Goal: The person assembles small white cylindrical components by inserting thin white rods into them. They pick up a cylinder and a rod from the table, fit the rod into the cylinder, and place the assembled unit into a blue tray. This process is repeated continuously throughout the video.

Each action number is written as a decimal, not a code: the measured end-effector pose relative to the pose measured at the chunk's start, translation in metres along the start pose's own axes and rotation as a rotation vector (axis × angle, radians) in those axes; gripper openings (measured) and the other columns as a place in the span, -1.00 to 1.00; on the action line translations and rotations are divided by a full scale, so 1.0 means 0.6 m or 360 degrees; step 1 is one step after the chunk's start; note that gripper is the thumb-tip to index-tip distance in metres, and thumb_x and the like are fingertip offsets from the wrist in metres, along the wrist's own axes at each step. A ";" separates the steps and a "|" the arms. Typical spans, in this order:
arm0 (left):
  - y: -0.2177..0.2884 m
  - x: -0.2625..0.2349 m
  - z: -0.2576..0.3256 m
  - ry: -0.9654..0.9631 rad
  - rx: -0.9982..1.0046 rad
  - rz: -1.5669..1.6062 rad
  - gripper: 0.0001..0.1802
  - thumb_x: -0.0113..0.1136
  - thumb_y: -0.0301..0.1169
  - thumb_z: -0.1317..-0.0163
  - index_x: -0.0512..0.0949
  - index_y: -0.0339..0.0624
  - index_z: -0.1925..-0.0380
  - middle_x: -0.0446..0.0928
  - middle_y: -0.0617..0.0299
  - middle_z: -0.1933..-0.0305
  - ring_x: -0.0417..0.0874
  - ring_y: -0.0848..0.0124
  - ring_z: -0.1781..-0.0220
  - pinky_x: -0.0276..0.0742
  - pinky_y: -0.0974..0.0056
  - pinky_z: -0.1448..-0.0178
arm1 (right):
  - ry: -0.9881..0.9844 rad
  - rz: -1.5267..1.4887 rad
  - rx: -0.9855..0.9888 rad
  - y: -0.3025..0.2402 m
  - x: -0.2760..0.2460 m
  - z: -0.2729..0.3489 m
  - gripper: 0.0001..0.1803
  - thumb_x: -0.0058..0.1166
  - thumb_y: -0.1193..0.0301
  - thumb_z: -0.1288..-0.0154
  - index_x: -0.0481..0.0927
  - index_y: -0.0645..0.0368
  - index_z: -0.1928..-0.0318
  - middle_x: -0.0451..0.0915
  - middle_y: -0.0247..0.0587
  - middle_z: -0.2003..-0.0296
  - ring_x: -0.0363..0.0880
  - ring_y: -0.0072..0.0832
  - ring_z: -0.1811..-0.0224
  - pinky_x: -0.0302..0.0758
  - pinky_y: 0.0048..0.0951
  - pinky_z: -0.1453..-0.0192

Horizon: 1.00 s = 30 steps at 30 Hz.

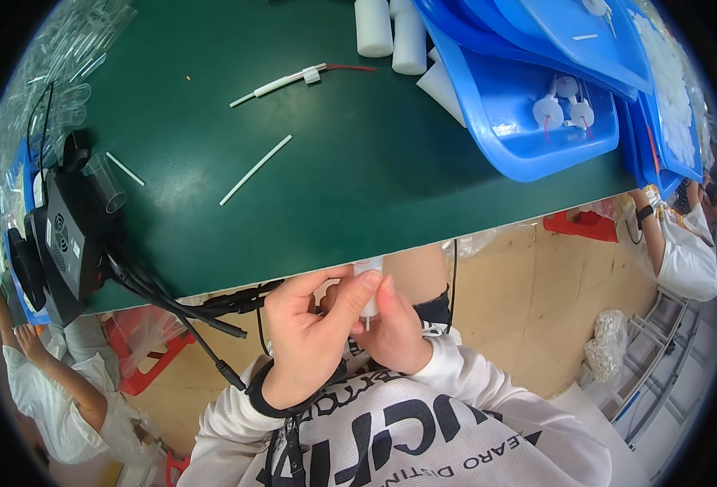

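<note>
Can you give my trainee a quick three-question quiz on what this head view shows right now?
1. True or false: both hands, the left hand and the right hand, meet on one small white part below the edge of the green table.
2. Where do the round white pieces with red wires lie? A) in a blue tray B) on the bare green table C) on the floor
3. Fill in: a long thin white ____ lies loose on the table, apart from both hands.

Key: 1 true; 2 A; 3 tube.
</note>
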<state>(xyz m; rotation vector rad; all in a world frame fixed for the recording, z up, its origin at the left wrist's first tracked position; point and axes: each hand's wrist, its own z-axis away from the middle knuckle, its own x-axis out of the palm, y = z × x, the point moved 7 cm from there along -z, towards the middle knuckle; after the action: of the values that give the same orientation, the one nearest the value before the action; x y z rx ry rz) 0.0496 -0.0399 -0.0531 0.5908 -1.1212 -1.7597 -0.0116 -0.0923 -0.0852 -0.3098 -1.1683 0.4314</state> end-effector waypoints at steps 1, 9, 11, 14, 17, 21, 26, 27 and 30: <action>0.000 -0.001 0.000 0.0016 0.0035 -0.0019 -0.78 0.14 -0.49 -0.21 0.52 -0.47 0.21 0.61 0.05 0.29 0.58 0.56 0.50 0.49 0.54 0.60 | 0.0006 0.0049 -0.0034 0.001 0.000 -0.001 -0.42 -0.52 -0.07 -0.43 0.37 0.21 0.25 0.29 -0.37 0.44 0.23 -0.60 0.41 0.20 -0.55 0.29; -0.003 0.008 0.005 0.0030 0.0060 0.0110 -0.87 0.15 -0.53 -0.20 0.52 -0.39 0.29 0.60 0.16 0.33 0.59 0.54 0.45 0.45 0.57 0.45 | -0.0096 0.0768 -0.0025 -0.045 -0.011 0.004 -0.47 -0.49 0.08 -0.49 0.44 0.27 0.13 0.43 -0.31 0.32 0.38 -0.55 0.28 0.32 -0.51 0.12; 0.022 0.009 0.024 0.0175 0.0304 0.0044 -0.83 0.27 -0.53 -0.10 0.52 -0.37 0.33 0.57 0.21 0.33 0.57 0.54 0.35 0.49 0.46 0.32 | -0.0007 0.1499 -0.0359 -0.108 -0.030 0.017 -0.52 -0.39 0.12 -0.47 0.47 0.29 0.12 0.48 -0.28 0.34 0.42 -0.54 0.31 0.35 -0.50 0.14; 0.056 0.011 0.053 0.0219 0.0790 -0.0333 -0.70 0.41 -0.57 0.08 0.50 -0.33 0.34 0.58 0.14 0.32 0.61 0.42 0.29 0.54 0.36 0.23 | 0.0151 0.1287 -0.0490 -0.173 -0.043 0.039 -0.64 -0.21 0.24 -0.41 0.51 0.31 0.13 0.55 -0.24 0.35 0.47 -0.55 0.34 0.41 -0.51 0.20; 0.096 0.038 0.080 0.0165 0.1416 -0.1033 -0.58 0.48 -0.57 0.20 0.48 -0.32 0.31 0.57 0.06 0.30 0.61 0.36 0.26 0.55 0.35 0.16 | 0.0049 0.1020 -0.0357 -0.189 0.000 0.058 -0.76 -0.04 0.40 -0.32 0.53 0.32 0.14 0.59 -0.22 0.33 0.52 -0.58 0.32 0.45 -0.56 0.22; 0.096 0.036 0.089 0.0113 0.1416 -0.0727 -0.60 0.40 -0.66 0.14 0.43 -0.34 0.28 0.55 -0.02 0.24 0.60 0.27 0.18 0.55 0.27 0.07 | -0.0026 0.1174 -0.0425 -0.186 0.023 0.075 -0.76 0.12 0.53 -0.20 0.53 0.36 0.12 0.61 -0.19 0.28 0.59 -0.56 0.24 0.51 -0.60 0.16; 0.074 0.024 0.087 -0.0095 0.1343 -0.0294 -0.60 0.34 -0.71 0.08 0.37 -0.34 0.25 0.56 -0.13 0.20 0.61 0.19 0.08 0.54 0.21 -0.02 | 0.0042 0.1017 -0.0639 -0.188 0.010 0.103 -0.72 0.16 0.58 -0.16 0.51 0.39 0.10 0.59 -0.15 0.21 0.58 -0.53 0.16 0.52 -0.53 0.04; 0.073 0.025 0.086 -0.0109 0.1375 -0.0285 -0.60 0.33 -0.72 0.08 0.37 -0.34 0.25 0.55 -0.15 0.19 0.61 0.17 0.09 0.55 0.21 0.00 | 0.0040 0.0975 -0.0670 -0.184 0.007 0.107 -0.73 0.16 0.60 -0.15 0.50 0.39 0.11 0.58 -0.14 0.19 0.57 -0.52 0.15 0.51 -0.52 0.02; 0.057 0.027 0.085 -0.0066 0.1313 -0.0063 -0.60 0.33 -0.73 0.09 0.37 -0.34 0.25 0.55 -0.15 0.18 0.61 0.16 0.09 0.55 0.19 0.00 | 0.0057 0.0877 -0.0792 -0.177 -0.004 0.119 -0.74 0.14 0.64 -0.14 0.50 0.40 0.12 0.57 -0.12 0.16 0.56 -0.48 0.10 0.50 -0.49 -0.03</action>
<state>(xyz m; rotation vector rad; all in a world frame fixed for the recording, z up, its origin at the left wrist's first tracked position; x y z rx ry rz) 0.0181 -0.0374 0.0022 1.0632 -1.8789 -1.2882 -0.0614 -0.1857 -0.0132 -1.0820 -1.1366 0.6051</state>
